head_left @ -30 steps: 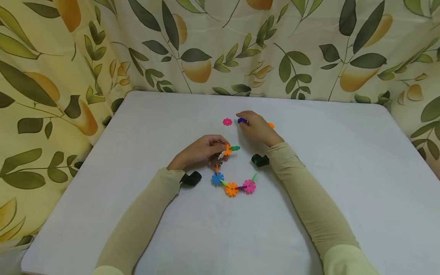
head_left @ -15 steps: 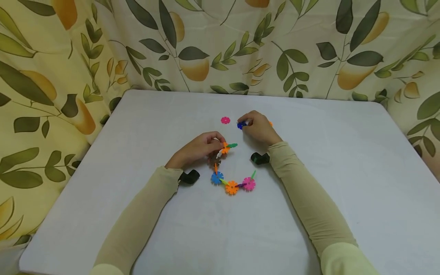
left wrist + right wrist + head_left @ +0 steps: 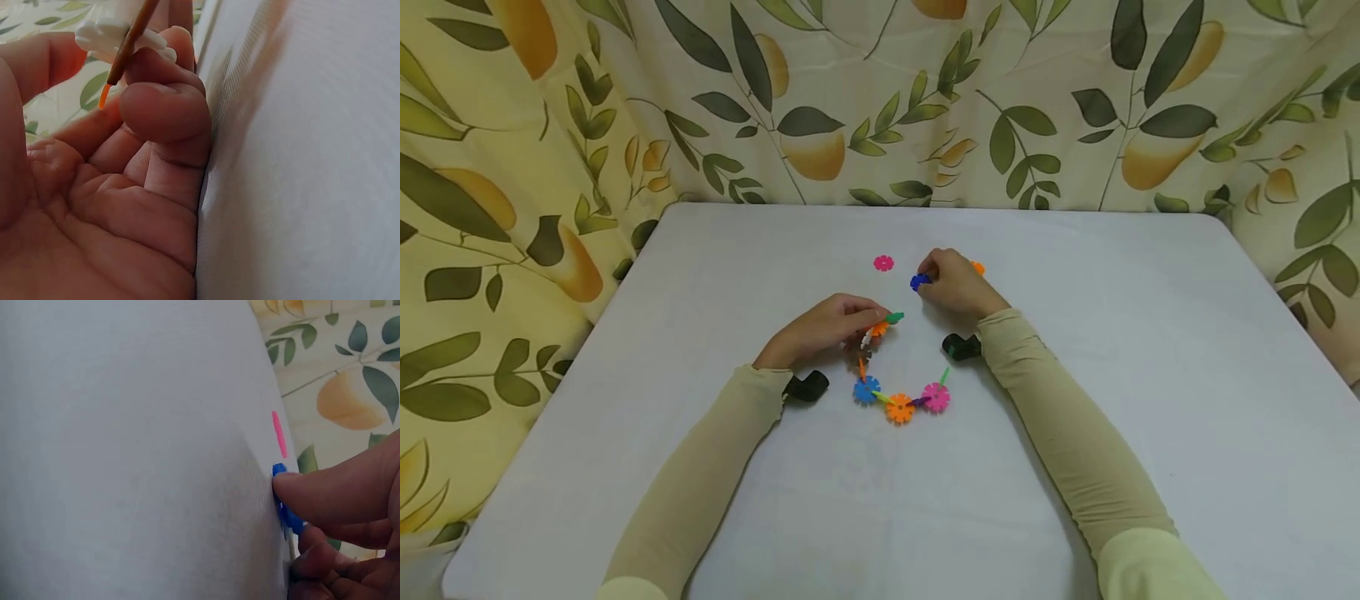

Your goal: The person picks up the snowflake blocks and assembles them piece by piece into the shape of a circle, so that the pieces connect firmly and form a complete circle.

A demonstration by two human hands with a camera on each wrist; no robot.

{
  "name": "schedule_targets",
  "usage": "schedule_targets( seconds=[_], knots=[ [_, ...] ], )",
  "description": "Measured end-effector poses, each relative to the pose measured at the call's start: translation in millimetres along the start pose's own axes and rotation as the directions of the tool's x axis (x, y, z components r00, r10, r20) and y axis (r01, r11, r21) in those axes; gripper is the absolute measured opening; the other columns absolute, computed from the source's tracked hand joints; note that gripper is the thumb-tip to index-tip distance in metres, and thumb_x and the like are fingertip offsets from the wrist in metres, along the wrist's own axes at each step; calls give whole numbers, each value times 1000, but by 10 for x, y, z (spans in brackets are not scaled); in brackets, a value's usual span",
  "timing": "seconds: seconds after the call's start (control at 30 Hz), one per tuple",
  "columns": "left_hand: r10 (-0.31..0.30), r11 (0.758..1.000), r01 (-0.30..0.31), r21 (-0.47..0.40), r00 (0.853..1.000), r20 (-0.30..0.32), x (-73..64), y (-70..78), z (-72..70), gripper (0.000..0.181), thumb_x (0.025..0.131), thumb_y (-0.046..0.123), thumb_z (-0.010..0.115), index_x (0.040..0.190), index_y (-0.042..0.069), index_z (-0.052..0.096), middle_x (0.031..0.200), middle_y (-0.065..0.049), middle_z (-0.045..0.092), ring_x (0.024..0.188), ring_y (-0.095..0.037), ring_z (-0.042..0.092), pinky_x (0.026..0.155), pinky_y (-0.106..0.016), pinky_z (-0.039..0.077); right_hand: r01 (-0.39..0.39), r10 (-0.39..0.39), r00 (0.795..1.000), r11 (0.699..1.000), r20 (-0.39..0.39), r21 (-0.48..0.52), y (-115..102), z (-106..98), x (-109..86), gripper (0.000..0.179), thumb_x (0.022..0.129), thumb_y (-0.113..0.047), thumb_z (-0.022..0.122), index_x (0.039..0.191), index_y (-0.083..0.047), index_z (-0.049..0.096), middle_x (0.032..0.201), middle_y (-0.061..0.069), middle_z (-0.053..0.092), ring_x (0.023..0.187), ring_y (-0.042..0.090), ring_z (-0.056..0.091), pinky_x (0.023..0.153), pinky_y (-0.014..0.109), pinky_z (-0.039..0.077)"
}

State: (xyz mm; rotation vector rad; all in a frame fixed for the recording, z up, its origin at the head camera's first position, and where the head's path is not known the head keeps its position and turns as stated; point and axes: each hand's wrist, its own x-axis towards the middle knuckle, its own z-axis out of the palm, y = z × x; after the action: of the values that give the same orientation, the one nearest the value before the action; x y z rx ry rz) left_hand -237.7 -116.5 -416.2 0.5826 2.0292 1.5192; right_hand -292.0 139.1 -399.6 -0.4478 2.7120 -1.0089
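Observation:
A curved chain of interlocked snowflake discs lies on the white table, with a blue disc (image 3: 867, 390), an orange disc (image 3: 900, 408) and a pink disc (image 3: 936, 397) along its near side. At its far left end, my left hand (image 3: 829, 327) pinches the chain by an orange disc (image 3: 878, 330) that has a green disc (image 3: 894, 317) slotted into it. The left wrist view shows a white disc (image 3: 103, 37) and a brown disc (image 3: 132, 40) by the curled fingers. My right hand (image 3: 958, 285) pinches a loose dark blue disc (image 3: 919, 282) between thumb and fingers, close over the table.
A loose pink disc (image 3: 883, 263) lies beyond the hands, and an orange disc (image 3: 977, 267) sits partly behind the right hand. Black wrist-camera mounts (image 3: 807, 386) show beside both wrists. A leaf-patterned curtain (image 3: 820, 100) hangs behind the table's far edge.
My right hand has drawn the dark blue disc nearer and slightly left, toward the chain. The left hand keeps its hold on the chain's end, its thumb now nearer the green disc.

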Motion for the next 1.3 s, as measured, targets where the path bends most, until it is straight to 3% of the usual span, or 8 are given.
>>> schedule_targets(
  seconds=[0.07, 0.17, 0.4, 0.63, 0.77, 0.97, 1.3],
  knots=[
    [6, 1000, -6, 1, 1000, 11, -1, -23, -12, 36, 113, 33, 55, 110, 2, 73, 81, -6, 53, 73, -21, 51, 67, -30, 47, 2, -2, 1000, 1000, -4, 3, -11, 8, -16, 29, 99, -2, 69, 123, 8, 57, 115, 23, 59, 105, 36, 55, 97, 47, 49],
    [-6, 1000, 6, -16, 1000, 17, -21, -44, -25, 37, 112, 34, 56, 105, 2, 72, 80, -5, 50, 73, -20, 51, 67, -31, 46, -2, 2, 1000, 1000, -11, 17, -19, 22, -41, 27, 100, -3, 69, 121, 5, 54, 111, 21, 59, 101, 34, 55, 92, 45, 48],
    [1, 1000, 0, -12, 1000, 20, -50, -51, -34, 36, 113, 35, 55, 117, 4, 73, 86, -8, 60, 73, -22, 52, 67, -30, 48, 32, -31, 999, 999, -33, 27, 15, 28, -79, 22, 101, -4, 69, 121, 5, 62, 107, 19, 64, 96, 32, 57, 86, 42, 48],
    [11, 1000, -11, -17, 1000, 18, -49, -63, -16, 36, 113, 35, 55, 119, 3, 72, 88, -7, 59, 73, -22, 52, 67, -30, 48, 42, -41, 998, 999, -38, 32, 67, -10, -141, 18, 102, -6, 68, 117, 3, 68, 103, 17, 66, 93, 30, 56, 81, 39, 46],
    [11, 1000, -11, -24, 1000, 17, -45, -48, 2, 37, 113, 35, 55, 120, 3, 72, 89, -8, 60, 73, -23, 52, 67, -30, 48, 20, -18, 999, 996, -26, 84, 98, -31, -178, 16, 104, -7, 67, 116, 2, 68, 105, 17, 70, 90, 27, 60, 78, 35, 48],
    [26, 1000, -25, -14, 1000, 18, -17, -46, 11, 37, 113, 36, 57, 115, 2, 71, 84, -6, 55, 70, -23, 51, 65, -31, 46, 4, -5, 1000, 983, 5, 185, 89, -77, -243, 12, 104, -7, 66, 111, 2, 68, 95, 14, 73, 74, 20, 61, 64, 26, 49],
    [36, 999, -36, 40, 999, 4, -7, -16, -17, 34, 113, 34, 56, 116, 4, 72, 81, -7, 54, 70, -23, 52, 67, -31, 45, -22, -10, 995, 951, 104, 308, -28, -142, -323, 13, 102, -9, 63, 109, 0, 69, 92, 9, 74, 74, 21, 58, 65, 27, 48]
  ],
)
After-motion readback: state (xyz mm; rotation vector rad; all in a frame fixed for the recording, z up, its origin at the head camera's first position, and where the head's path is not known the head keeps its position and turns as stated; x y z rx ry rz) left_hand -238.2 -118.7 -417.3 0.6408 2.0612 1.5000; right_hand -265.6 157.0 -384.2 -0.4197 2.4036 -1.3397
